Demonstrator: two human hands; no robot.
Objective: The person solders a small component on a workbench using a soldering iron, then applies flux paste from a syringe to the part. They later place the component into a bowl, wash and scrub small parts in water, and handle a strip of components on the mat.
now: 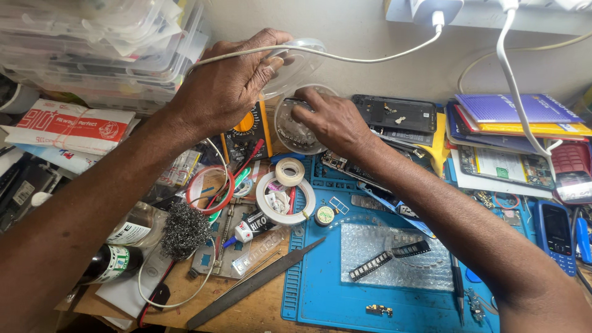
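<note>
A person's left hand (231, 83) lifts a clear round plastic lid (296, 61) above a cluttered repair table (246, 308), the grip closed with fingers curled over the lid's rim. Just below it, the right hand (333, 123) reaches into a clear round container (290, 132) that rests at the back of the table against the wall; its fingertips are bent down inside the open top, and whether they have hold of anything cannot be told. A white cable (370, 55) runs across the lid toward a charger on the wall. A yellow multimeter (246, 132) lies just left of the container, partly under the left hand. In front of it sit rolls of tape (287, 185), a wad of steel wool (185, 228) and a long flat file (253, 283). A blue work mat (327, 296) covers the right part of the table, carrying small black component strips (370, 266). Stacked clear plastic boxes (111, 43) stand at the upper left, and a blue keypad phone (557, 234) lies at the far right.
</note>
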